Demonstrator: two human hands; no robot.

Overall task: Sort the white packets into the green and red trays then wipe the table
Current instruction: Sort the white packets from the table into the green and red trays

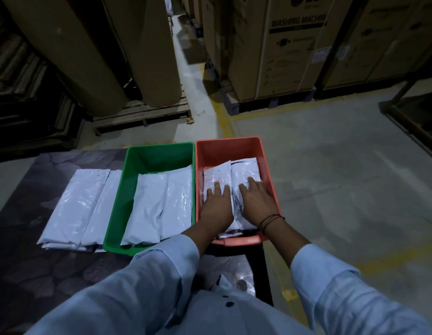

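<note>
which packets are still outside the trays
The stack on the table, left of the green tray. The rest lie inside the green tray or the red tray.

Head-worn view, forward and down

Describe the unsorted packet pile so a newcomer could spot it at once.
Find the dark table with the green tray and red tray side by side. Left of the green tray lies the unsorted pile, the only white packets outside a tray.

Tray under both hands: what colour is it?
Red. The tray shows best in the head view.
</note>
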